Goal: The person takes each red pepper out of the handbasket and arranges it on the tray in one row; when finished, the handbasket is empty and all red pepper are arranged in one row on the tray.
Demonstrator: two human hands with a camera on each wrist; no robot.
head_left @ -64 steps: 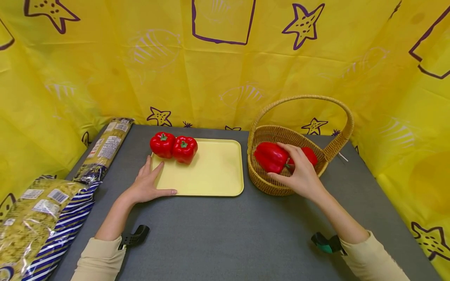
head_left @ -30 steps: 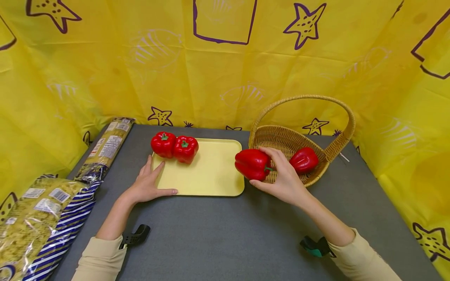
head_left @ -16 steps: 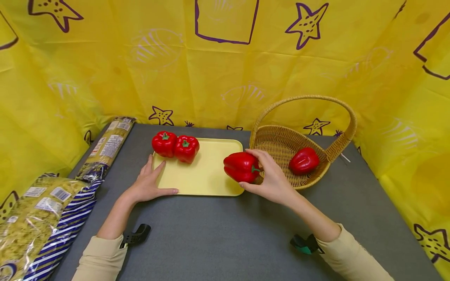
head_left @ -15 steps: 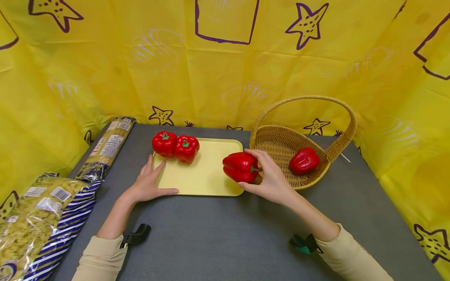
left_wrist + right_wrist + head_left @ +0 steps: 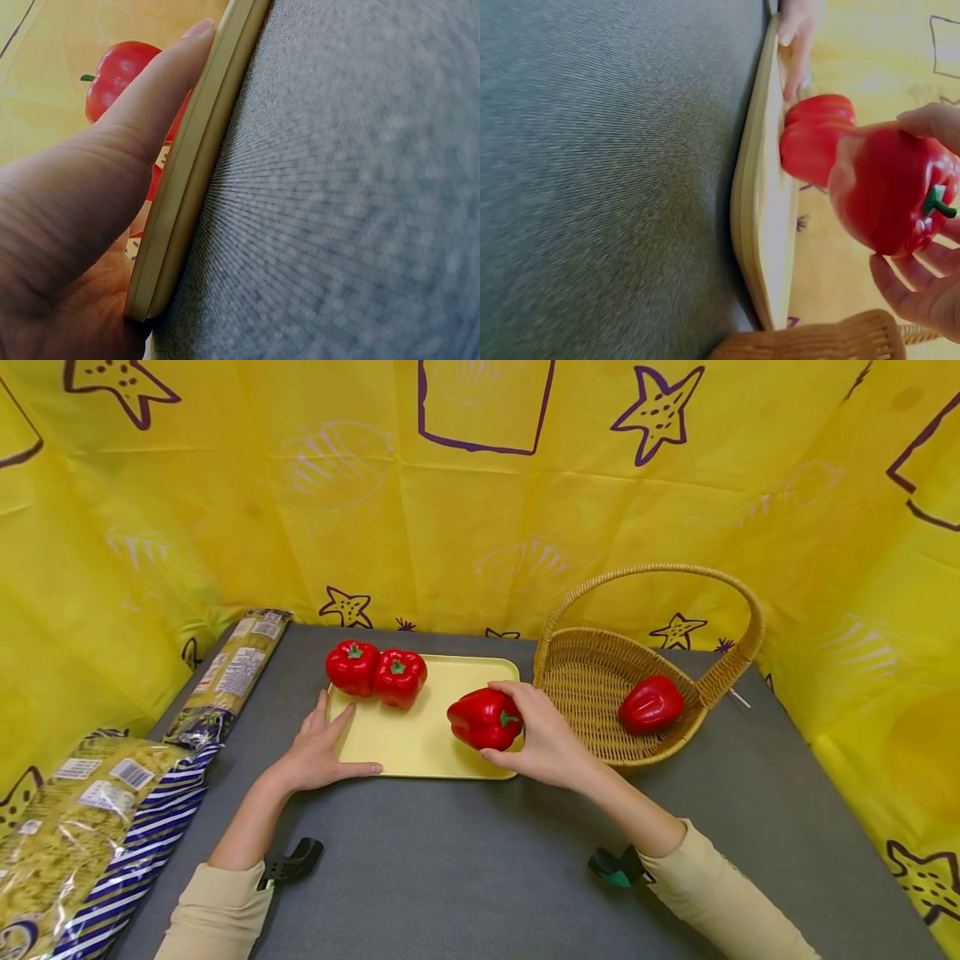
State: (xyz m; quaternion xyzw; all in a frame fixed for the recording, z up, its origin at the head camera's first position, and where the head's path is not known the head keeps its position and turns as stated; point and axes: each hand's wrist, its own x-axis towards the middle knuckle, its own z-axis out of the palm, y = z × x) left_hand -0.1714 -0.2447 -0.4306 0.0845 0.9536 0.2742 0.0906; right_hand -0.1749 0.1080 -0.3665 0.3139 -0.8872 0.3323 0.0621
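Two peppers (image 5: pixel 400 683) on tray (image 5: pixel 412 739) | left hand (image 5: pixel 315 756) spread at its corner | right hand (image 5: pixel 551 739) pinching third pepper (image 5: pixel 478 718) above it

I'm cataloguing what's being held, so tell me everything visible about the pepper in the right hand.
The pepper is red, glossy and lobed, with a green stem; its smooth skin could be plastic. The right hand grips it on its side, stem pointing into the grip, above the yellow tray and apart from it.
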